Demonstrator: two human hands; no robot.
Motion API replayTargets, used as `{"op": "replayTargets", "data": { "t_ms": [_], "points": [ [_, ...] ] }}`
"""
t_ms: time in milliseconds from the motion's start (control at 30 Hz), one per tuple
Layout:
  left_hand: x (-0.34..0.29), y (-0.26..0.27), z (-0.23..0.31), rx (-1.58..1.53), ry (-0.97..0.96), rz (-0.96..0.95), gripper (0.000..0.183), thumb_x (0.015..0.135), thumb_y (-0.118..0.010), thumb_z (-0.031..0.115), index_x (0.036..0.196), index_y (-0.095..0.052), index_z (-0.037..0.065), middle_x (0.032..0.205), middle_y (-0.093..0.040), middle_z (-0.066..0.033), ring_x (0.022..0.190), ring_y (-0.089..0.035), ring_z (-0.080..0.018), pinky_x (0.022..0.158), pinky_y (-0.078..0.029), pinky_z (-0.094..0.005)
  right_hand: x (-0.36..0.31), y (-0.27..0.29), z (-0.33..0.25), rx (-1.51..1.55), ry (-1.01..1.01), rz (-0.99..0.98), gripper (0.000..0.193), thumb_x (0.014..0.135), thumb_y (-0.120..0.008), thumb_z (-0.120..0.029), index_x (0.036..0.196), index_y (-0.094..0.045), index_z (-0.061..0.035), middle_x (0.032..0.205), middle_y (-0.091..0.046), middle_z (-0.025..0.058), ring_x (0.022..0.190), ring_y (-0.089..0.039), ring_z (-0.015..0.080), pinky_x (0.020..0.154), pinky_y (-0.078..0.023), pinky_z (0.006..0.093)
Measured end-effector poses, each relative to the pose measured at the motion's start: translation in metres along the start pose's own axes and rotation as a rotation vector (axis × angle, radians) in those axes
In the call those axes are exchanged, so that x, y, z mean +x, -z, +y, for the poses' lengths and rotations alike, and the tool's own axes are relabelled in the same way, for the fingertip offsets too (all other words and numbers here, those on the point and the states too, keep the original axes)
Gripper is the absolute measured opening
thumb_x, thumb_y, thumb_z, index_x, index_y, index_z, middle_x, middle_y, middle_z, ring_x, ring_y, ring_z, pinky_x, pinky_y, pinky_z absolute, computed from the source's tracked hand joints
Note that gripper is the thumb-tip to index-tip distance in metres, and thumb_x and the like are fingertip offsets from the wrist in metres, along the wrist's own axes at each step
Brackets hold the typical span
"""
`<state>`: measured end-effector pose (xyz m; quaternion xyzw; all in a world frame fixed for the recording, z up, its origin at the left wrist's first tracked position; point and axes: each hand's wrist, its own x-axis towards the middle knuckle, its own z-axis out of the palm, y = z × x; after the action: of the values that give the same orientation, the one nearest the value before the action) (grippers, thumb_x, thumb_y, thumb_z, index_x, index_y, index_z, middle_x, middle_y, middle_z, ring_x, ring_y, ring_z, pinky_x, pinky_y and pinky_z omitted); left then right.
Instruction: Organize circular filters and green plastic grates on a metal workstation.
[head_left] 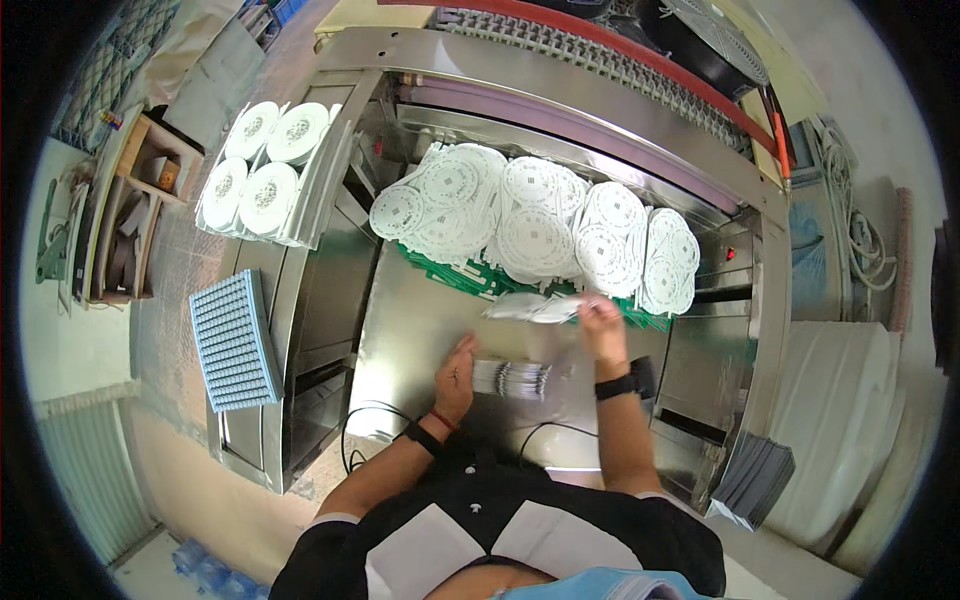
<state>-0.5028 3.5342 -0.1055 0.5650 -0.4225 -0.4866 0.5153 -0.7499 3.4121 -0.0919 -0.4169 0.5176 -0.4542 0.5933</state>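
Observation:
My right hand (602, 322) is closed on the right end of a thin white panel (535, 307), blurred by motion, just in front of the piles. My left hand (456, 378) has its fingers stretched out, its edge beside a small stack of white panels (512, 380) on the metal worktop (400, 330). Whether it touches that stack I cannot tell. Beyond my hands lie several overlapping piles of white round-patterned circuit board panels (540, 240). Green board edges (450, 272) show underneath them.
A metal conveyor machine (590, 110) with a roller runs behind the piles. At the left are stacked white disc panels (268, 198) and a blue ribbed tray (236, 340). Grey flat pieces (755, 480) lie at the right. A black cable (350, 440) hangs near my left forearm.

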Motion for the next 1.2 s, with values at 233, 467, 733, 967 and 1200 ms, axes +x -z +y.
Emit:
{"op": "replayTargets", "data": {
  "t_ms": [233, 467, 733, 967, 1200],
  "points": [
    [0.003, -0.008, 0.002, 0.058, -0.066, 0.147, 0.042, 0.095, -0.035, 0.012, 0.135, -0.034, -0.004, 0.126, -0.05, -0.0174, 0.117, -0.047, -0.0242, 0.1, -0.033, -0.0319, -0.063, -0.03, 0.051, 0.199, -0.096, -0.323, 0.024, 0.088, -0.056, -0.016, 0.101, -0.062, 0.003, 0.105, -0.061, 0.0115, 0.099, -0.054, 0.0176, 0.087, -0.042, 0.0304],
    [0.002, -0.007, -0.01, -0.033, 0.074, 0.048, 0.031, 0.096, -0.035, 0.017, 0.091, -0.058, -0.002, 0.1, -0.059, -0.011, 0.093, -0.054, -0.0183, 0.085, -0.041, -0.0289, -0.093, -0.035, 0.054, 0.142, -0.048, -0.338, 0.087, 0.071, -0.068, -0.056, 0.132, -0.04, 0.0, 0.122, -0.049, 0.0096, 0.117, -0.043, 0.0199, 0.1, -0.031, 0.0326],
    [-0.001, -0.009, -0.008, -0.104, 0.006, 0.042, 0.034, 0.097, -0.034, 0.02, 0.107, -0.055, -0.005, 0.106, -0.058, -0.0113, 0.1, -0.052, -0.0183, 0.092, -0.038, -0.03, -0.114, -0.034, 0.065, -0.378, 0.155, -0.351, 0.116, 0.054, -0.087, -0.03, 0.142, -0.015, -0.0041, 0.135, -0.039, 0.0162, 0.128, -0.035, 0.029, 0.105, -0.027, 0.0378],
    [0.001, -0.014, -0.003, -0.147, -0.005, 0.07, 0.038, 0.098, -0.032, 0.025, 0.108, -0.055, -0.003, 0.101, -0.059, -0.0098, 0.094, -0.053, -0.0157, 0.087, -0.04, -0.0285, -0.104, -0.032, 0.088, -0.412, 0.104, -0.331, 0.101, 0.06, -0.085, -0.013, 0.138, -0.022, -0.0054, 0.126, -0.047, 0.0115, 0.116, -0.046, 0.0241, 0.098, -0.039, 0.0342],
    [0.017, -0.021, -0.017, -0.023, 0.154, 0.199, 0.042, 0.098, -0.03, 0.027, 0.086, -0.06, 0.0, 0.079, -0.063, -0.0096, 0.076, -0.059, -0.0173, 0.073, -0.046, -0.0306, -0.099, -0.033, 0.099, -0.019, -0.163, -0.257, 0.066, 0.06, -0.083, -0.013, 0.117, -0.052, -0.0036, 0.1, -0.064, 0.0091, 0.094, -0.062, 0.0202, 0.082, -0.048, 0.0317]
  ]
}}
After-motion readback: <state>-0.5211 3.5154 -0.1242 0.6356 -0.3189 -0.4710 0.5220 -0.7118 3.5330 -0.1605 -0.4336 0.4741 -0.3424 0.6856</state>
